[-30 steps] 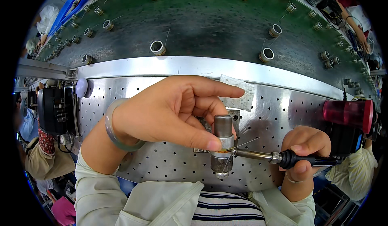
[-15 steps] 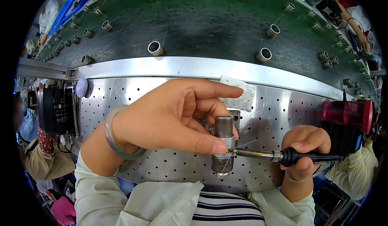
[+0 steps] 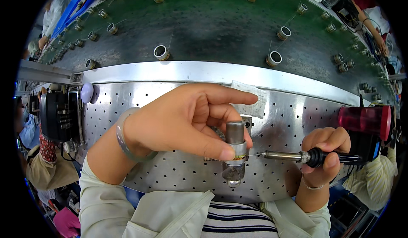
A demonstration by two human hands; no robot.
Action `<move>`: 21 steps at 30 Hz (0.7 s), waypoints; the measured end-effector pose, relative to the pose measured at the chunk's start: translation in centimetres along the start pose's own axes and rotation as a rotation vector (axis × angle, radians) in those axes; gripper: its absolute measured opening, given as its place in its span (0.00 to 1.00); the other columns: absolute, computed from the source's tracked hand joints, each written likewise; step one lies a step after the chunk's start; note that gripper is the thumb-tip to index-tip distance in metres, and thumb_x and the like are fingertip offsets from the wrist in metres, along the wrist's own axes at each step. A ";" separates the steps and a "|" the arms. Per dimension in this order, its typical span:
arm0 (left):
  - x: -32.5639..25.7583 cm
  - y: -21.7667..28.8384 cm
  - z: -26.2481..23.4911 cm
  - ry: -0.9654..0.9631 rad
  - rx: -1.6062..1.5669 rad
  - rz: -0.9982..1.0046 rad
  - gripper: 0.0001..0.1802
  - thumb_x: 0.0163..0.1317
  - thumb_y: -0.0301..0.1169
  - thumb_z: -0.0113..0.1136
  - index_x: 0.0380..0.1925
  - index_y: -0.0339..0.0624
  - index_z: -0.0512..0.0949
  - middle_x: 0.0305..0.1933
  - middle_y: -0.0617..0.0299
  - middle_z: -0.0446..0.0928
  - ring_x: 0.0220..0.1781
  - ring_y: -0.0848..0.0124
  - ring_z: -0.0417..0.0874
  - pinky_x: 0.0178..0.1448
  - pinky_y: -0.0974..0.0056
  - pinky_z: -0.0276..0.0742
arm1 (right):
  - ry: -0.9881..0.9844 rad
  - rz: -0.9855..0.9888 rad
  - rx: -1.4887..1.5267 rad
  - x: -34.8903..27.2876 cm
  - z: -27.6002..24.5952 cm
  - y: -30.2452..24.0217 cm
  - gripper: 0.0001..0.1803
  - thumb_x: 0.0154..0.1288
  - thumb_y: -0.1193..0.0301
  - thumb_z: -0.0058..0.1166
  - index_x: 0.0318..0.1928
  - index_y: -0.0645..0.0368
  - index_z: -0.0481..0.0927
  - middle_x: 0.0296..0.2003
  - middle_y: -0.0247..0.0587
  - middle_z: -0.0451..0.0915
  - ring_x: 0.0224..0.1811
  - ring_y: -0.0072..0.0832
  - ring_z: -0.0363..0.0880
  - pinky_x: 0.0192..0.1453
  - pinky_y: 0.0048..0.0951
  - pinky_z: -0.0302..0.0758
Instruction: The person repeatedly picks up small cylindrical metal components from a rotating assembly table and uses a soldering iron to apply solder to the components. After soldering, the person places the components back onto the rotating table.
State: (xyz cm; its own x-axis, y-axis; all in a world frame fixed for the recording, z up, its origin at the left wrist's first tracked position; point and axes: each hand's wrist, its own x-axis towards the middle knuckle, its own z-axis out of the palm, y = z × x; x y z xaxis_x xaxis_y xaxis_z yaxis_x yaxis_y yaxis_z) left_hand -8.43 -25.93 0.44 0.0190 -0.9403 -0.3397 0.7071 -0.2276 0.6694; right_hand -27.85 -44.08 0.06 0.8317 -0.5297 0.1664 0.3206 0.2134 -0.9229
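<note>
Gap between soldering iron (image 3: 305, 156) and ring (image 3: 241, 149)

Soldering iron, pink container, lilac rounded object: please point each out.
Soldering iron (image 3: 315, 157): head view, on its black grip.
Pink container (image 3: 361, 121): head view, on its side wall.
Lilac rounded object (image 3: 86, 93): head view, on its pale face.

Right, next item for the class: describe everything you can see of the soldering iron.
The soldering iron has a slim, grey, metal-looking barrel narrowing to a fine tip, a shiny collar, then a bulging black grip and a narrower black handle. It points roughly sideways, held by its black part in the right hand. The tip faces left toward the metal ring but stands apart from it; whether the thin wire between them touches the tip cannot be told.
</note>
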 end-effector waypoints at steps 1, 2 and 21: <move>-0.1 0.0 -0.3 -0.011 -0.008 -0.005 0.42 0.46 0.13 0.64 0.64 0.30 0.59 0.43 0.46 0.79 0.37 0.76 0.80 0.34 0.80 0.74 | 0.013 0.005 0.008 0.1 0.1 0.1 0.16 0.57 0.67 0.63 0.30 0.64 0.70 0.19 0.42 0.74 0.12 0.21 0.72 0.16 0.18 0.67; -0.2 -0.2 -0.7 -0.019 -0.017 -0.008 0.41 0.47 0.14 0.64 0.64 0.31 0.59 0.43 0.46 0.79 0.38 0.75 0.80 0.36 0.78 0.75 | 0.024 0.011 0.017 0.2 0.3 0.2 0.16 0.58 0.66 0.63 0.30 0.64 0.70 0.19 0.42 0.75 0.12 0.21 0.71 0.15 0.17 0.67; 1.8 6.8 -9.6 1.049 1.795 0.808 0.29 0.44 0.34 0.72 0.49 0.43 0.76 0.45 0.59 0.74 0.45 0.66 0.76 0.40 0.66 0.73 | 0.040 0.025 0.115 -0.1 -2.0 0.1 0.08 0.55 0.76 0.58 0.29 0.67 0.72 0.21 0.49 0.77 0.15 0.24 0.75 0.20 0.19 0.72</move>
State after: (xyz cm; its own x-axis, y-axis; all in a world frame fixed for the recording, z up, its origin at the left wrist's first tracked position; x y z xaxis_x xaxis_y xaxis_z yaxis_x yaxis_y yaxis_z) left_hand 3.20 -26.72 -1.90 0.5726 -0.6350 0.5186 -0.8187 -0.4768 0.3201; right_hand -28.81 -45.63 -0.70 0.8222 -0.5547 0.1281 0.3520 0.3186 -0.8801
